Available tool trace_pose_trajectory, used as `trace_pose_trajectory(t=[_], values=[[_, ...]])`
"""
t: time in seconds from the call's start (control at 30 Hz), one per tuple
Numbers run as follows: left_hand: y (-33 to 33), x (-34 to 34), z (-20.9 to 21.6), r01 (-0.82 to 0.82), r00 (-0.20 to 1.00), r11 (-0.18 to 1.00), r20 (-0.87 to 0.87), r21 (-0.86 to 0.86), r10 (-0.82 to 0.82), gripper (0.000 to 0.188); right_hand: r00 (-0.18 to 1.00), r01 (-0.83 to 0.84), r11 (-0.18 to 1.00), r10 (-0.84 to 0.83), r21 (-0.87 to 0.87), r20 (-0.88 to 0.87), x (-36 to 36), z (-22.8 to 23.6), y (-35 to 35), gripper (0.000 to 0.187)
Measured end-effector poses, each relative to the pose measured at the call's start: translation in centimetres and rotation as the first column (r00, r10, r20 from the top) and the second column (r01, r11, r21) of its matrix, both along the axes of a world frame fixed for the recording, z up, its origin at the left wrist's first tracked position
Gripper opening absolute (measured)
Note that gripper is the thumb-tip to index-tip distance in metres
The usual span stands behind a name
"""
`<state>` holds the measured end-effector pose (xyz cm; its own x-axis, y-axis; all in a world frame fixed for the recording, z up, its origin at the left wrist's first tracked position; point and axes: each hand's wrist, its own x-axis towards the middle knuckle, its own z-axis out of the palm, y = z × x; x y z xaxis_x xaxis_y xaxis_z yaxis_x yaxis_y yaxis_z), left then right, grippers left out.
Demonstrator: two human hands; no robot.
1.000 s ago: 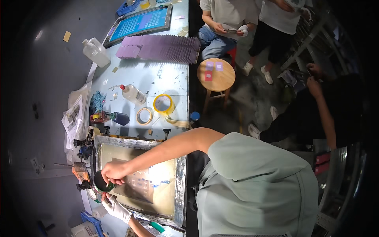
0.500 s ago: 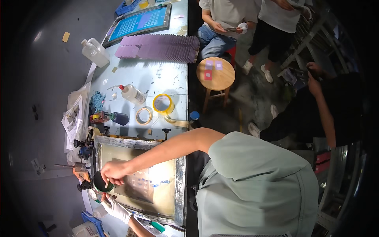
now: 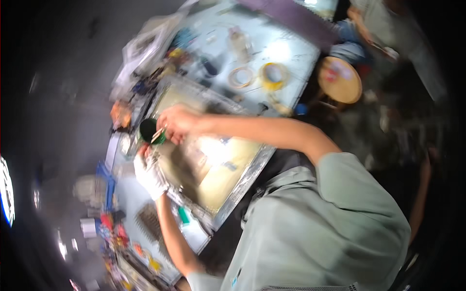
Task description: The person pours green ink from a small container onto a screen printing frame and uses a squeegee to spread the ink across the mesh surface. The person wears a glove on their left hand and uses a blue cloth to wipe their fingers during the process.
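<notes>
Going from the left, we see first a blue crate (image 3: 110, 191) at the edge of the table. After it comes the green cup (image 3: 145, 128), which is at the far left border of the framed screen (image 3: 242, 160), with its dark mouth turned up toward us.

Our left hand (image 3: 150, 172) wears a white glove with bare fingertips. Its forearm rises from the lower edge and leans a little to the left; the fingers are bent and closed on the near side of the cup, though blur hides their exact grip.

In the cup's mouth stands a pale stick (image 3: 158, 134), tilted. Our right hand (image 3: 177, 122), which is bare, pinches this stick, with the fingers curled together and pointing down. The right forearm comes from the right, almost level, and passes above the framed screen; the elbow is bent near the grey-green sleeve (image 3: 335, 167).

Farther right, beyond this arm, we find a yellow tape roll (image 3: 283, 76) on the table, and then a round wooden stool (image 3: 347, 92).
</notes>
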<state>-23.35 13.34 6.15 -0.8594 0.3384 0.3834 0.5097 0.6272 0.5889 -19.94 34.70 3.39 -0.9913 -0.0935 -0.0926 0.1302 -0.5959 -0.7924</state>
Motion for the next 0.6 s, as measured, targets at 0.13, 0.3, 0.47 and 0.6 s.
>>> trace_pose_trajectory(t=[0.13, 0.3, 0.47, 0.6], values=[[-4.1, -1.3, -1.9, 0.002, 0.999, 0.998, -0.034, 0.061, 0.0, 0.02, 0.986, 0.026, 0.856, 0.063, 0.516, -0.153, 0.2, -0.3, -1.4, 0.024], [-3.4, -1.0, -2.5, -0.017, 0.976, 0.966, 0.214, 0.259, -0.04, 0.017, 0.992, 0.055, 0.937, -0.011, 0.345, -0.126, -0.1, 0.0, -1.0, 0.022], [-3.2, -1.5, -2.8, 0.035, 0.984, 0.952, 0.154, 0.305, -0.085, 0.015, 1.0, 0.017, 0.991, -0.015, 0.135, -0.022, -0.9, -0.1, -0.9, 0.022], [-3.2, -1.9, -3.4, 0.036, 0.994, 0.954, 0.086, 0.299, -0.064, 0.014, 0.998, -0.033, 0.945, 0.047, 0.324, -0.034, -0.5, -0.1, -1.0, 0.022]])
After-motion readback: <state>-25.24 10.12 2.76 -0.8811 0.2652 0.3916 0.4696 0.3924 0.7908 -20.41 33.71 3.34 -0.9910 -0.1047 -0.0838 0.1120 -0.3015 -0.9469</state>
